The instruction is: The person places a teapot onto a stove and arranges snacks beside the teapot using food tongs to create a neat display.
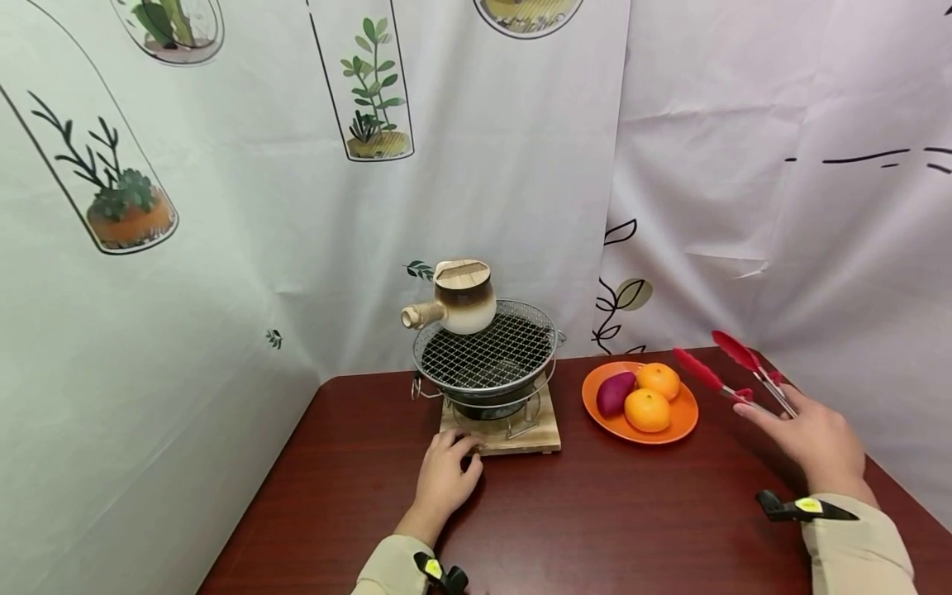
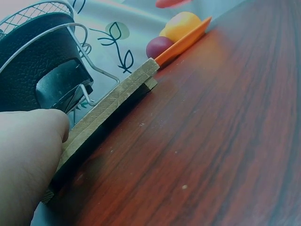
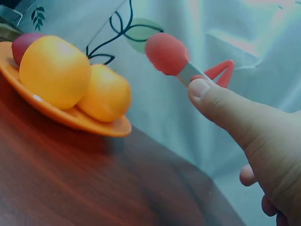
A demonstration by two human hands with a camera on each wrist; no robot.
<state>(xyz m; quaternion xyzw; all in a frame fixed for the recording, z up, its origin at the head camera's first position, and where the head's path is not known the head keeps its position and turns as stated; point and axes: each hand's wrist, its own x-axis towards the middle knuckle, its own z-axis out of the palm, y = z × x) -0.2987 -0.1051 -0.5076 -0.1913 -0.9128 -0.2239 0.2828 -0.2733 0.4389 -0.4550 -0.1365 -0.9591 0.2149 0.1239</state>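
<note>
Tongs (image 1: pixel 699 369): red-tipped, metal arms (spread apart), held raised in right hand (image 1: pixel 821 438). Board (image 1: pixel 547 428): pale wood, flat under grill (image 1: pixel 498 357), left hand (image 1: pixel 445 479) touching its front edge.

Beige sleeves (image 1: pixel 859 552) each carry a black wrist device (image 1: pixel 787 508) (marked with a bright yellow patch (image 1: pixel 808 505)).

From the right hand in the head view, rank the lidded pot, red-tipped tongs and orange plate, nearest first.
1. Red-tipped tongs: held in the right hand.
2. Orange plate: just left of the tongs, on the table.
3. Lidded pot: farthest left, on the grill mesh.
</note>
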